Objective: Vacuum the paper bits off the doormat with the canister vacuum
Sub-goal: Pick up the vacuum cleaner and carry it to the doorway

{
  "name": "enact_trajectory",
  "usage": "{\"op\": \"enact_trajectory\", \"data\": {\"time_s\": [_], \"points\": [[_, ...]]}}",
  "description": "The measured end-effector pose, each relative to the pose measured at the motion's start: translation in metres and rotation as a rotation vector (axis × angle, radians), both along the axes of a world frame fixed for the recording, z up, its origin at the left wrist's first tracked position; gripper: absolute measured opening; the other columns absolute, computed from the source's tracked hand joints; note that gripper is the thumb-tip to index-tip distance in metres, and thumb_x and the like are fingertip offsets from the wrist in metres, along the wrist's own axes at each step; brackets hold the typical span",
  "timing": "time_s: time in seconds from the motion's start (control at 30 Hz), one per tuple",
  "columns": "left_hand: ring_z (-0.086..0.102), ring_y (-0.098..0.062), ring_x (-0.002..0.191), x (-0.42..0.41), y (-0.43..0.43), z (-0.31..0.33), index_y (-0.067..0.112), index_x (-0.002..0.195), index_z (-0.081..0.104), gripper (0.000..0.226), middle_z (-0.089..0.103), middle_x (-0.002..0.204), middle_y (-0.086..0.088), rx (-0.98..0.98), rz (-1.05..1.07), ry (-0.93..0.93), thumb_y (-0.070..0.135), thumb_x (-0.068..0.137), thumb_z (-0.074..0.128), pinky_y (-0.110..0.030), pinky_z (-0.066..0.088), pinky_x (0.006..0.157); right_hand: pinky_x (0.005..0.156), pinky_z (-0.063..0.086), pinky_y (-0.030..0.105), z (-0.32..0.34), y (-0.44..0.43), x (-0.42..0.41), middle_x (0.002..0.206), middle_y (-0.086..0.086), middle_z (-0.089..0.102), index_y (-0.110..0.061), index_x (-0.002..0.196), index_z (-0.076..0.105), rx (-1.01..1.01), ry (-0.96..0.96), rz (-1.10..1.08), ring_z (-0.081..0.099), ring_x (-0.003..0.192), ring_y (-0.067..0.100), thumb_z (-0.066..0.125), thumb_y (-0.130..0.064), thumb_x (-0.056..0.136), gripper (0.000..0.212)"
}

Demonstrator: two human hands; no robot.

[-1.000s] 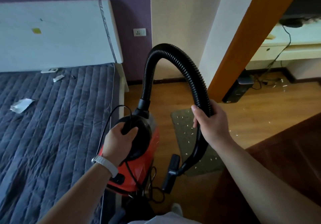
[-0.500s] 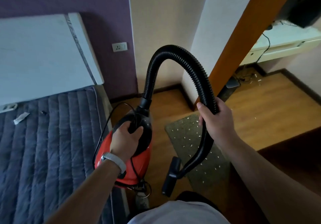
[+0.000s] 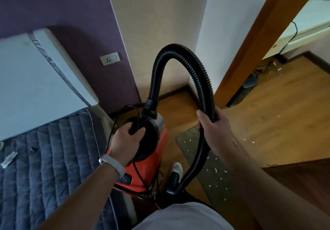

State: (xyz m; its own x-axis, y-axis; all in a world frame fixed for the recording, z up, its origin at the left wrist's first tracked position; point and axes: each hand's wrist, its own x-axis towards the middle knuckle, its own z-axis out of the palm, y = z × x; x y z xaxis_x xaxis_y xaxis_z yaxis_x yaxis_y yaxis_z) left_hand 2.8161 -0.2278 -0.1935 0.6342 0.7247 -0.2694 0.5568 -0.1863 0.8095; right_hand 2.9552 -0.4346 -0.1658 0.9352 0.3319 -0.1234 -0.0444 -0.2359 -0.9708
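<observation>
Vacuum (image 3: 160, 146) forward, nozzle (image 3: 172, 183) seemingly beside doormat (image 3: 216, 174)

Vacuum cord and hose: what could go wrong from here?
The loose cord loops round the canister vacuum that the left hand holds; it may snag the shoe. The nozzle dangles from the hose, gripped high by the right hand; it could swing and scatter paper bits off the doormat.

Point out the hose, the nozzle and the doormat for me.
hose (image 3: 178, 48): head view, top of the ribbed arch.
nozzle (image 3: 172, 183): head view, black body at the hose's end.
doormat (image 3: 212, 178): head view, bare pile near its middle.
</observation>
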Motion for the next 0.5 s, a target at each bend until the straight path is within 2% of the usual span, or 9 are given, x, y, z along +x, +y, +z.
{"op": "enact_trajectory", "data": {"time_s": [0.17, 0.3, 0.43, 0.5], "points": [[0.055, -0.014, 0.048, 0.075, 0.031, -0.006, 0.023, 0.076, 0.064, 0.016, 0.057, 0.052, 0.005, -0.035, -0.022, 0.054, 0.033, 0.088, 0.066, -0.03, 0.043, 0.046, 0.064, 0.056, 0.04, -0.025, 0.04, 0.075, 0.063, -0.003, 0.06, -0.017, 0.114, 0.061, 0.078, 0.173, -0.033, 0.059, 0.058, 0.015, 0.065, -0.024, 0.094, 0.021], [0.054, -0.012, 0.051, 0.122, 0.055, -0.01, 0.026, 0.08, 0.065, 0.012, 0.057, 0.056, 0.008, -0.03, -0.062, 0.058, 0.034, 0.088, 0.066, -0.027, 0.042, 0.049, 0.062, 0.054, 0.037, -0.037, 0.062, 0.126, 0.066, 0.0, 0.06, -0.021, 0.116, 0.06, 0.113, 0.212, -0.054, 0.059, 0.06, 0.017, 0.066, -0.024, 0.094, 0.023], [0.055, -0.012, 0.052, 0.159, 0.079, -0.011, 0.026, 0.079, 0.064, 0.012, 0.057, 0.056, 0.009, -0.033, -0.084, 0.045, 0.034, 0.089, 0.065, -0.027, 0.042, 0.049, 0.062, 0.055, 0.034, -0.035, 0.081, 0.162, 0.071, 0.003, 0.061, -0.04, 0.106, 0.057, 0.122, 0.182, -0.047, 0.06, 0.063, 0.017, 0.065, -0.025, 0.094, 0.021], [0.054, -0.012, 0.051, 0.178, 0.094, -0.015, 0.026, 0.077, 0.063, 0.014, 0.055, 0.054, 0.01, -0.018, -0.091, 0.063, 0.034, 0.088, 0.065, -0.028, 0.042, 0.05, 0.063, 0.057, 0.033, -0.034, 0.091, 0.178, 0.072, 0.004, 0.061, -0.043, 0.103, 0.056, 0.12, 0.175, -0.058, 0.061, 0.064, 0.017, 0.065, -0.025, 0.095, 0.021]]}}
